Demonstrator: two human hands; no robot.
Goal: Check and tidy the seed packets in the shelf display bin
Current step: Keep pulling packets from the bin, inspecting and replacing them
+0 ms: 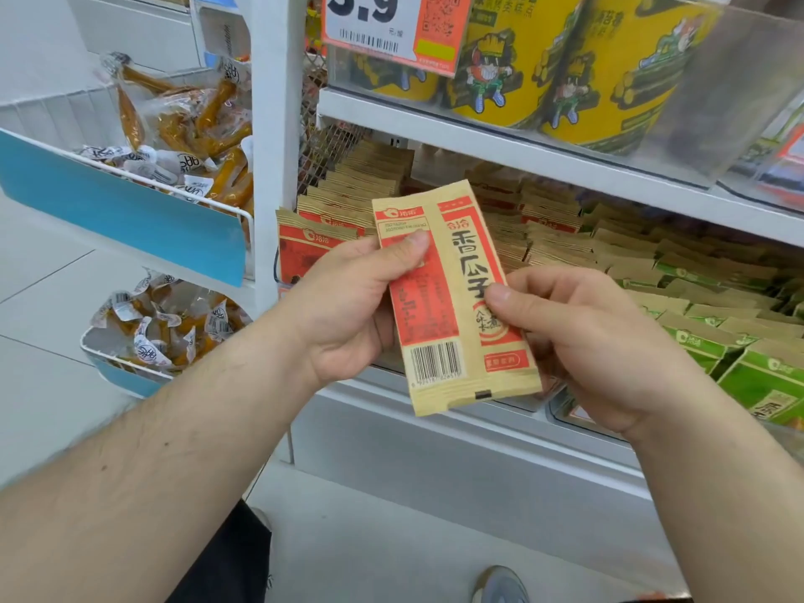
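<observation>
Hands meet on one seed packet (452, 298), held up in front of the shelf bin (513, 402). Left hand (348, 311) grips its left edge, thumb pressed across the red panel near the top. Right hand (583, 337) pinches the right edge, thumb on the round stamp. Barcode end points down. Behind it, rows of red packets (348, 198) and green packets (713, 315) stand in the bin, below yellow tubs (565, 58).
</observation>
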